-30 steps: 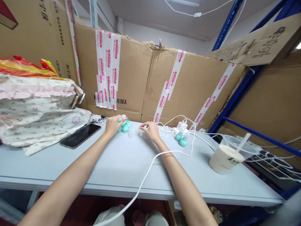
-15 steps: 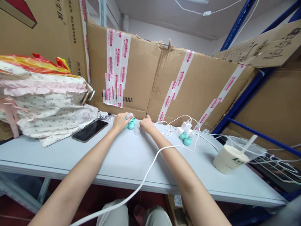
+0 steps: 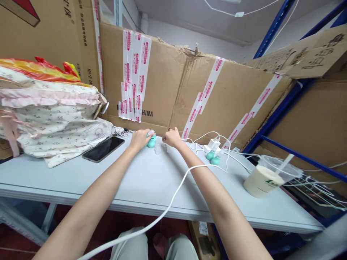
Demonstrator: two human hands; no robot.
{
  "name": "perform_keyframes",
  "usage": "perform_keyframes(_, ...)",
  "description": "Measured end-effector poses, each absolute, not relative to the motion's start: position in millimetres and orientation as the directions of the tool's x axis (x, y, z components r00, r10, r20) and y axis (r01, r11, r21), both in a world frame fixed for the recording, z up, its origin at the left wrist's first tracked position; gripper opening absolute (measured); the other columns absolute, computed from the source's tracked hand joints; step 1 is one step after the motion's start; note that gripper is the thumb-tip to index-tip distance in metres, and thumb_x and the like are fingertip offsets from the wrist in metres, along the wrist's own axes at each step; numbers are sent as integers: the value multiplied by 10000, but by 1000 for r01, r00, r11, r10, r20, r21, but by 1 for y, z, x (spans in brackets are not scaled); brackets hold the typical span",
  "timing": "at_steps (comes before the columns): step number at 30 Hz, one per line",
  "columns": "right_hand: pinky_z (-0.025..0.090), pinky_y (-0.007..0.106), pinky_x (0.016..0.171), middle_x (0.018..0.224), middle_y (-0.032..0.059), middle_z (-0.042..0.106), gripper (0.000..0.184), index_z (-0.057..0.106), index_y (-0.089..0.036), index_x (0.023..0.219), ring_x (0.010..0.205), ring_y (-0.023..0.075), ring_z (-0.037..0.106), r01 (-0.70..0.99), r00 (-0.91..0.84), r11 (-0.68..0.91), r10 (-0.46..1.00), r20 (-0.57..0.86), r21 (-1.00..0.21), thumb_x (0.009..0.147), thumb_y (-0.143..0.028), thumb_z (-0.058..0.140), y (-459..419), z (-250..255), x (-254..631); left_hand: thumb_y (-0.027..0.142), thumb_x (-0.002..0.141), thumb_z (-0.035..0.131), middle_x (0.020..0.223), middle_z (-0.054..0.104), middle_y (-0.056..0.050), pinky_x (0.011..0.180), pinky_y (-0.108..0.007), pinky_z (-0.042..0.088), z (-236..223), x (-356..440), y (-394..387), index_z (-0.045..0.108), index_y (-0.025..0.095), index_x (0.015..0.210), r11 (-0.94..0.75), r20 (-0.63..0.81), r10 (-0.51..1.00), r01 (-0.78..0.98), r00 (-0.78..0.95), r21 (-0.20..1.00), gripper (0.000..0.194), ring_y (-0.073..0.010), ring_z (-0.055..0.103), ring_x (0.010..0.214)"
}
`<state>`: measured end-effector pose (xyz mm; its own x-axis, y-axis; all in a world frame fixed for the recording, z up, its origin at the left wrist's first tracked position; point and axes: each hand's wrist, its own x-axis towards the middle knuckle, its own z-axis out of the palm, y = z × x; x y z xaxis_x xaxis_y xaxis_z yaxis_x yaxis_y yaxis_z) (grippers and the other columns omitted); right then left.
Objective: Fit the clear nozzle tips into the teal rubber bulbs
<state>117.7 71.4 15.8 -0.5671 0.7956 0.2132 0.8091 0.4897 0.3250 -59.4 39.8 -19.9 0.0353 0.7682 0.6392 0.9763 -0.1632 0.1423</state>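
My left hand (image 3: 140, 139) is closed around a small clear-and-teal piece (image 3: 150, 133), its clear end poking out past the fingers. Against those fingers rest teal bulb-shaped pieces (image 3: 151, 143). Between my hands stands a small clear cup-like piece (image 3: 157, 148). My right hand (image 3: 171, 137) hovers just above the tabletop with its fingers curled in; whatever they pinch is hidden. Below its fingertips is another clear piece (image 3: 168, 148). Further right, two teal bulbs (image 3: 213, 157) with clear ends lie beside a white charger.
A phone (image 3: 103, 148) and a floral cloth bag (image 3: 56, 119) are at left. The white charger (image 3: 214, 144) trails cables, one crossing over my right forearm. A lidded drink cup (image 3: 262, 182) stands at right. Taped cardboard (image 3: 162, 83) walls the table's back.
My right hand has risen slightly and shifted a little right, uncovering more of the clear piece below it. My left hand stays in place around its piece.
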Motion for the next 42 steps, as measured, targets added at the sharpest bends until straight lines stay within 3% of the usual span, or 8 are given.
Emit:
perform_keyframes(4,205,391,853,940,115,664,263,684,-226,945,954,233,508,834,-535,455,806,254,313,838,-226,444,68,17,124,552,842,350,787,678,-92,590,-271,373,-22,-58,41,617,195,819,-218,626,770,972,120,82,446,-242,629,764)
perform_keyframes(8,213,398,873,1023,115,635,207,697,-226,903,1013,252,463,818,-528,447,834,164,362,796,-281,529,70,7,122,520,852,352,794,678,-94,585,-271,373,-23,-57,39,612,192,818,-249,614,773,967,161,59,420,-241,630,765)
perform_keyframes(16,228,371,895,1024,153,634,237,686,-135,942,1027,248,468,781,-552,458,824,128,425,768,-177,530,76,-8,102,514,854,354,791,675,-96,586,-272,381,-22,-59,40,604,191,824,-262,620,767,963,166,67,410,-236,631,761)
perform_keyframes(24,242,365,835,869,93,693,213,710,-241,859,817,197,599,827,-509,447,853,117,340,723,-216,548,76,2,107,501,855,353,796,674,-90,588,-272,381,-22,-59,42,604,194,816,-267,611,774,960,162,84,398,-236,628,763)
perform_keyframes(42,204,359,870,882,105,696,184,714,-219,822,836,202,614,824,-530,475,839,123,310,738,-172,558,79,-10,106,502,849,372,821,681,-98,614,-276,392,-20,-59,41,615,186,836,-247,591,794,964,143,99,398,-238,632,776)
